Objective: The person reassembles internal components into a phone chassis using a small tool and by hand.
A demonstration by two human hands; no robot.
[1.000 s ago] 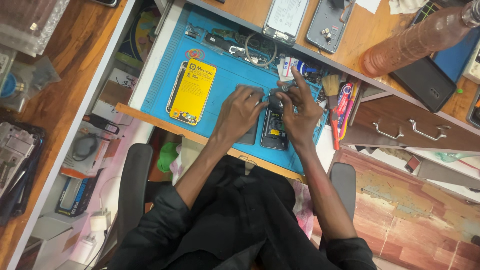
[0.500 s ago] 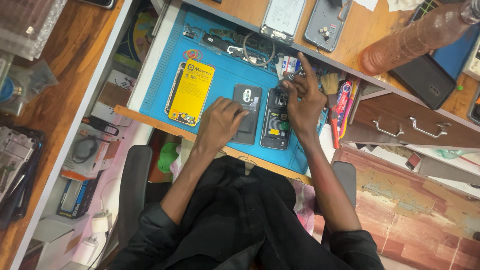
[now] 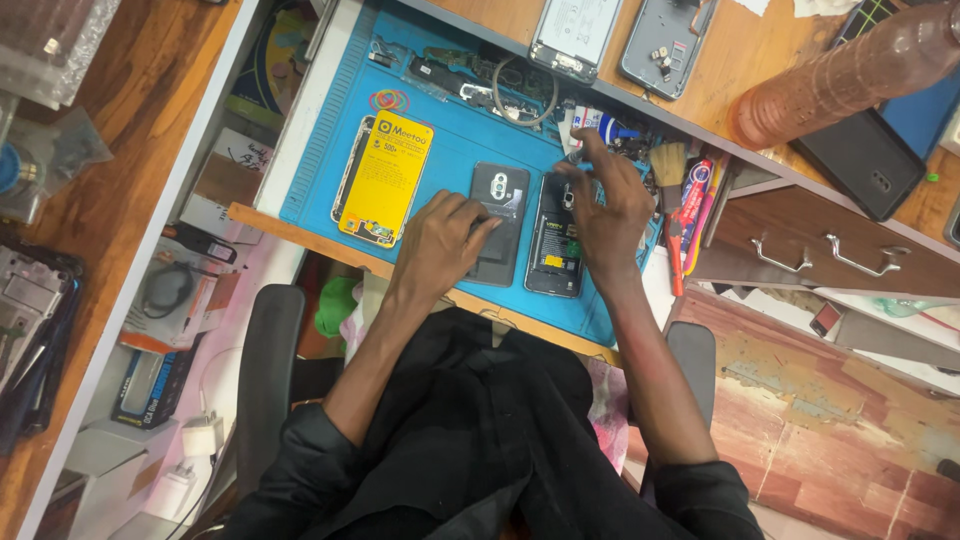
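Head view, looking straight down on a blue silicone work mat laid on a pull-out wooden table.

Left hand: fingers curled, palm down, resting on the lower half of a dark grey phone back cover w/ a camera cut-out near its top. Cover lies flat on the mat. Hand presses rather than grips, no pinch visible.

Right hand: spread loosely over an opened black phone body w/ exposed battery, which lies flat just beside the back cover, on its right, edges near touching. Thumb and forefinger are drawn together at the phone's top edge, near a cluster of small parts; can't tell whether anything is pinched between them, too small.

Also on the mat: a yellow rectangular packaged battery to the left of the cover, well apart from both hands; a coil of coloured rubber bands just above it; a loop of grey cable and dark tools along the mat's far edge. A small brush w/ pale bristles and red-handled tools sit at the mat's right end.

Upper wooden shelf: a phone frame w/ white screen side, a grey phone housing, a brown plastic bottle lying on its side, a black phone.

Person wears black sleeves, seated in a black chair.
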